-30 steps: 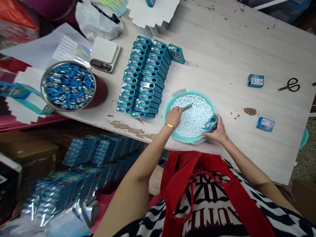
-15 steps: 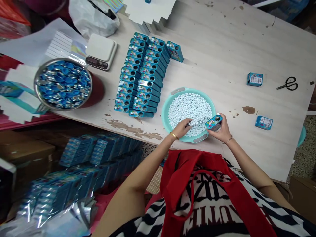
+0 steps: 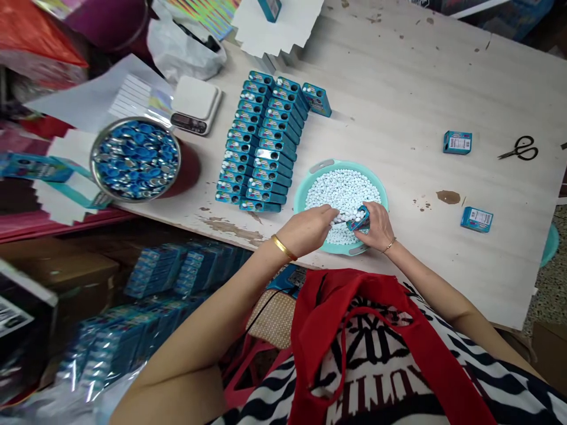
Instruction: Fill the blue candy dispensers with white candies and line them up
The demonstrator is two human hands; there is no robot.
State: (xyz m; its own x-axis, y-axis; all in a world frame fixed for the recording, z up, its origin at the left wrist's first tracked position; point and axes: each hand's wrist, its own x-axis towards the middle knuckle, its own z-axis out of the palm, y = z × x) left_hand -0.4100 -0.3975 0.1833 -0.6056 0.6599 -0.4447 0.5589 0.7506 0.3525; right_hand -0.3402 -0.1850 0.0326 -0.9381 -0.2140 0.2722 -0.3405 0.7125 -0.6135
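Over a turquoise basin (image 3: 303, 186) of small white pellets (image 3: 343, 184), my left hand (image 3: 310, 227) is closed on what looks like a small scoop (image 3: 340, 218), largely hidden by the fingers and heaped with pellets. The heap is against the top of a small blue box (image 3: 358, 222). My right hand (image 3: 376, 227) grips that box, tilted, above the basin's near right side. Left of the basin, two rows of similar blue boxes (image 3: 270, 154) stand upright, with round holes in their tops and pellets on some. One more box (image 3: 317, 99) stands at their far end.
A pot (image 3: 188, 171) of blue-and-silver pieces and a scale (image 3: 197, 100) sit at the left. Two blue boxes (image 3: 458, 142) and scissors (image 3: 519, 148) lie to the right. White card (image 3: 283, 26) is at the back. Wrapped boxes (image 3: 155, 268) are stacked below the table's left edge.
My left hand has lifted out of the pellets with a heaped scoop and met the box. My right hand has brought the box leftward over the basin and tilted it. The view has shifted slightly.
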